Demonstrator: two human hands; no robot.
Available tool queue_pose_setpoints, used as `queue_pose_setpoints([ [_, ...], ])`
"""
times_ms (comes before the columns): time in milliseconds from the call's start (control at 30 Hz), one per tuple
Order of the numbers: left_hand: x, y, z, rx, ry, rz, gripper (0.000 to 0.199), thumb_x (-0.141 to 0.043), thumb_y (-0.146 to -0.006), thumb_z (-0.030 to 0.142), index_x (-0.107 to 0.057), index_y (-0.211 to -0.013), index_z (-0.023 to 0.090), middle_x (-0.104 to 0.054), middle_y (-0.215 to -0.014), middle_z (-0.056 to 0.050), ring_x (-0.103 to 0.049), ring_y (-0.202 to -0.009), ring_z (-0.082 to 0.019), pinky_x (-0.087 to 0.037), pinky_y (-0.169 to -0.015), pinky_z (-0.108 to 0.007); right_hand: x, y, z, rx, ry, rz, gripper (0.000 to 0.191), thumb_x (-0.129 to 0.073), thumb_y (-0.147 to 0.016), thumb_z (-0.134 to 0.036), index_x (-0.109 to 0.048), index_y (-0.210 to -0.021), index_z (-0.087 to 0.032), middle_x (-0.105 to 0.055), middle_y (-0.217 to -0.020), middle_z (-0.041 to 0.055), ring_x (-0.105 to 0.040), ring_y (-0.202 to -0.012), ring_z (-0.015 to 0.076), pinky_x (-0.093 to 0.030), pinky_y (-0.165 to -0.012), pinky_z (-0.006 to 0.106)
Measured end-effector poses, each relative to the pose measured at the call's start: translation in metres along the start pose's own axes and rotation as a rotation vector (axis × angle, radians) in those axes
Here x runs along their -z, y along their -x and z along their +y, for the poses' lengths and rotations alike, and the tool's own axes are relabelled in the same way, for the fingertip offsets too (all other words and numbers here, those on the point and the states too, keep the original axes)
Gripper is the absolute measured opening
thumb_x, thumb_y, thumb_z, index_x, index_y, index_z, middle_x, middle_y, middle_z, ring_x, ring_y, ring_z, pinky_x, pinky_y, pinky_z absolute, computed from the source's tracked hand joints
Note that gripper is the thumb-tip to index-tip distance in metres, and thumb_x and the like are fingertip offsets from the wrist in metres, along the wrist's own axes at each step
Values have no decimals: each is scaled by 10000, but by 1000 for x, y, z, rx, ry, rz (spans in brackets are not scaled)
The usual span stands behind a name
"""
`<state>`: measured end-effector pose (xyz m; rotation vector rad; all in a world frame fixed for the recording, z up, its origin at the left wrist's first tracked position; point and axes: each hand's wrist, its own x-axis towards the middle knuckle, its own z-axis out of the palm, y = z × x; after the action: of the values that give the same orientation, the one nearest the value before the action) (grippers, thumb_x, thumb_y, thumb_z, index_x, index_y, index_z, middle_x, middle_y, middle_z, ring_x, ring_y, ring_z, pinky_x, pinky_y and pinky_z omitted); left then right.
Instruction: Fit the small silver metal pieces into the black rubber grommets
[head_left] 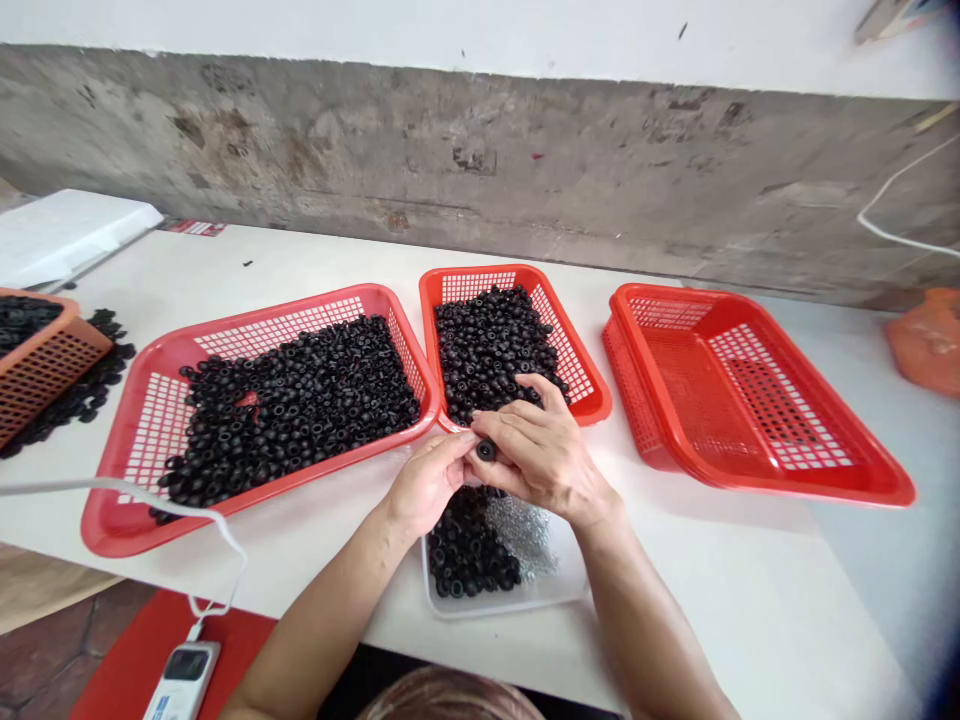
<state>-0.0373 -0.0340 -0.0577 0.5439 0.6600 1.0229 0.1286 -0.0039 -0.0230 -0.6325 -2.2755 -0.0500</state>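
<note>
My right hand (544, 455) is closed around a small black ring-shaped part (486, 450), whose central hole faces up. Against it, the thumb and fingers of my left hand (426, 482) are pinched together; what lies between them is hidden. Both hands meet above a clear plastic tray (480, 607). Inside that tray are black ring-shaped parts (469, 550) on the left and a pile of tiny silvery metal pieces (529, 535) on the right. Just beyond my hands stands a red basket (592, 405) holding many black round parts (495, 335).
A wider red basket (112, 500) of black parts stands at left. Stacked red baskets (675, 400) are at right. Farther left, an orange basket (60, 370) has loose black pieces (82, 390) beside it. A white cable (232, 545) runs to a device (184, 680) at lower left.
</note>
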Motion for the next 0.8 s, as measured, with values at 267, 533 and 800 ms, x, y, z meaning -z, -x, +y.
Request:
queue_pose_setpoints([
  [267, 7, 0, 4, 121, 23, -174, 313, -851, -705, 375, -745, -864, 128, -737, -862, -90, -691, -856, -215, -516, -814, -303, 9, 0, 3, -14, -116, -85, 294, -567, -1030, -437, -671, -1144, -187, -786, -1080, 68, -720, -933, 185, -281, -1154, 506],
  [533, 2, 1, 5, 3, -76, -44, 367, -918, -647, 317, -729, -920, 159, -625, -791, 3, -566, -678, -90, -491, -669, -207, 9, 2, 2, -9, 76, -84, 258, -584, -1024, -383, -676, -1142, -173, -771, -1157, 90, -719, -921, 203, -315, -1130, 513],
  [800, 3, 0, 5, 16, -130, -128, 383, -837, -743, 496, -728, -829, 139, -646, -749, -34, -600, -702, -125, -511, -714, -252, 6, 4, 6, 0, 35, -40, 297, -601, -1017, -402, -658, -1186, -164, -761, -1187, 99, -728, -952, 201, -333, -1123, 507],
])
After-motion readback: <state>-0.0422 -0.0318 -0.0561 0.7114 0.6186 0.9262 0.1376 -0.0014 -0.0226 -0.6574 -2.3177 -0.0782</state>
